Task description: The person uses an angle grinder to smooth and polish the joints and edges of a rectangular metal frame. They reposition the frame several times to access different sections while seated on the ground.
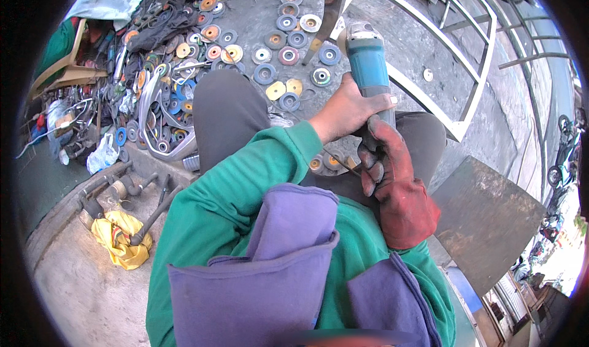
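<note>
An angle grinder with a teal body, dark grey rear grip and metal head points away from me above my right knee. My bare left hand is closed round its rear grip, thumb laid across the top. In a worn red and grey work glove, my right hand is at the grinder's tail end, fingers curled. What lies inside those fingers is hidden. A thin dark cord or rod runs toward the glove. Several used grinding discs lie on the floor beyond my knees.
A white metal frame lies ahead on the right, with a dark upright bar near it. Piled discs and tools cover the left side. A yellow plastic bag lies near black pipes, and a flat metal plate is at right.
</note>
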A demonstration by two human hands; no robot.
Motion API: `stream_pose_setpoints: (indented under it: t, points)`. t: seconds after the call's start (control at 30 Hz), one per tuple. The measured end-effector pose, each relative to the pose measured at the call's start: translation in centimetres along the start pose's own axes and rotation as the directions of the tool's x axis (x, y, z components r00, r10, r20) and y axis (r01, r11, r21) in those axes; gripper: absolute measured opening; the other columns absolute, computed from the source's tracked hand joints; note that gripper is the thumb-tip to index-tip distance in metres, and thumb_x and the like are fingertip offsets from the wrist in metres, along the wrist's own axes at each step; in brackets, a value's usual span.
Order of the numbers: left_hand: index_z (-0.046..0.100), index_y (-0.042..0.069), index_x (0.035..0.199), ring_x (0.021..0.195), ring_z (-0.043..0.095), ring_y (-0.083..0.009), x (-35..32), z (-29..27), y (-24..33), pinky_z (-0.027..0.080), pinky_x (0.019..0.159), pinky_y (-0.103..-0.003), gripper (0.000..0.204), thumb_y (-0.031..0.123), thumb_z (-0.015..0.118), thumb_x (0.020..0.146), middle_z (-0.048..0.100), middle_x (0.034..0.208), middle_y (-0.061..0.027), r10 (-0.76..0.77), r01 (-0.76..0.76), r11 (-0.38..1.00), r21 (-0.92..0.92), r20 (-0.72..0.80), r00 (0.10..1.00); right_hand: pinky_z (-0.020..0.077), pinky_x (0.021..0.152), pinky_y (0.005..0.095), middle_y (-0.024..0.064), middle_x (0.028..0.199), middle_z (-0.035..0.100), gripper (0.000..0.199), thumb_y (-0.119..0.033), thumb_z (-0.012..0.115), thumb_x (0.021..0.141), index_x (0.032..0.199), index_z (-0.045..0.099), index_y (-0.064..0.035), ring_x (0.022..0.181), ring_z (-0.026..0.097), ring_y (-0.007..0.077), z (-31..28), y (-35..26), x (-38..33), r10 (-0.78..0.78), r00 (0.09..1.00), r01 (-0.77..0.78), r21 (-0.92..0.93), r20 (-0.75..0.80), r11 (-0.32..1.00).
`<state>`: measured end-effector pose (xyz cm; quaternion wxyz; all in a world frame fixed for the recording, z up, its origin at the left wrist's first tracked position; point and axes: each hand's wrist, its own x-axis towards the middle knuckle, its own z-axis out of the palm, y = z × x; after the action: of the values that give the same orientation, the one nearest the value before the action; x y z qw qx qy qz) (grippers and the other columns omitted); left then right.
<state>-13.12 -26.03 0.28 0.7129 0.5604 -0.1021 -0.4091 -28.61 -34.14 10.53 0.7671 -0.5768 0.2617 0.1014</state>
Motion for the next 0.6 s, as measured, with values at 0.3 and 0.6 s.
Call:
stream_pose_setpoints:
  t: [0.3, 0.6]
  points:
    - [0.043, -0.014, 0.132, 0.107, 0.066, -0.0217, 0.0, 0.0, -0.3, 0.058, 0.094, -0.037, 0.082, 0.037, 0.088, 0.085, 0.065, 0.119, -0.0184, 0.032, -0.031, 0.999, -0.04, 0.026, 0.999, 0.0449, 0.063, 0.023, 0.0061, 0.125, 0.056, 0.051, -0.039, 0.051, 0.111, 0.158, 0.046, -0.0199, 0.09, 0.051, 0.0088, -1.0, 1.2, 0.4, -0.081, 0.99, 0.081, 0.011, 0.112, 0.997]
    - [0.056, -0.003, 0.122, 0.099, 0.066, -0.0184, -0.1, 0.1, -0.3, 0.057, 0.09, -0.036, 0.059, 0.034, 0.087, 0.088, 0.066, 0.109, -0.0104, 0.041, -0.041, 0.999, -0.002, 0.017, 0.999, 0.0466, 0.063, 0.0241, 0.0074, 0.12, 0.054, 0.057, -0.046, 0.05, 0.109, 0.158, 0.045, -0.0172, 0.089, 0.051, 0.0105, -1.3, 0.7, 1.3, 0.186, 0.982, -0.184, 0.069, -0.022, 0.98]
